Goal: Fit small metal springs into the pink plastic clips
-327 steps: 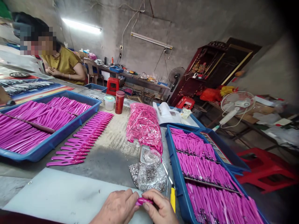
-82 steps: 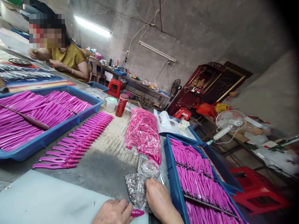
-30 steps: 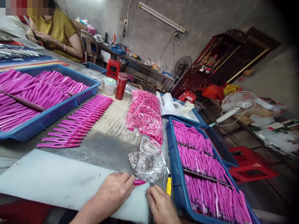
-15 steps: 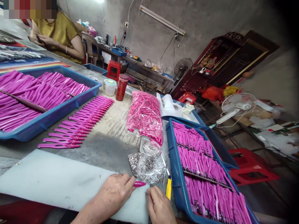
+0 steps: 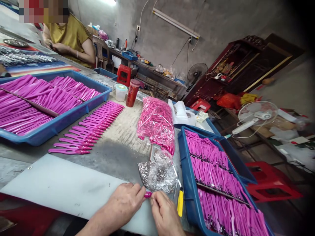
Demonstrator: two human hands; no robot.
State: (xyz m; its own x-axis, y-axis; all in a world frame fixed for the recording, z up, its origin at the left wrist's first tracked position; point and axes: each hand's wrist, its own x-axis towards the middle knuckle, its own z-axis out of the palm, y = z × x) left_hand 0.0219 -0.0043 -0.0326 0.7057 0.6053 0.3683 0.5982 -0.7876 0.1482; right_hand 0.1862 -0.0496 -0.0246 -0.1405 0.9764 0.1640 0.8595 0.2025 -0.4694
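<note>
My left hand (image 5: 126, 200) is closed around a slim magenta tweezer-shaped piece (image 5: 148, 194), pressed low over the pale work board (image 5: 73, 186). Only a short stretch of it shows between my hands. My right hand (image 5: 163, 209) is pinched at the piece's tip, covering it; whatever is between those fingers is hidden. Just beyond my hands, small silver pins (image 5: 145, 171) lie in a crumpled clear plastic bag (image 5: 163, 178). A row of similar magenta pieces (image 5: 83, 132) is laid out on the table at the left.
Blue trays full of magenta pieces stand left (image 5: 98, 100) and right (image 5: 188, 183). A yellow-handled screwdriver (image 5: 180, 203) lies beside the right tray. Behind are a bag of pink parts (image 5: 156, 123), a red bottle (image 5: 133, 93) and a lidded tub (image 5: 121, 93). A person (image 5: 71, 39) sits far left.
My right hand has moved left and up to the tip of the magenta piece, where before it was apart from it. The whole view has shifted slightly.
</note>
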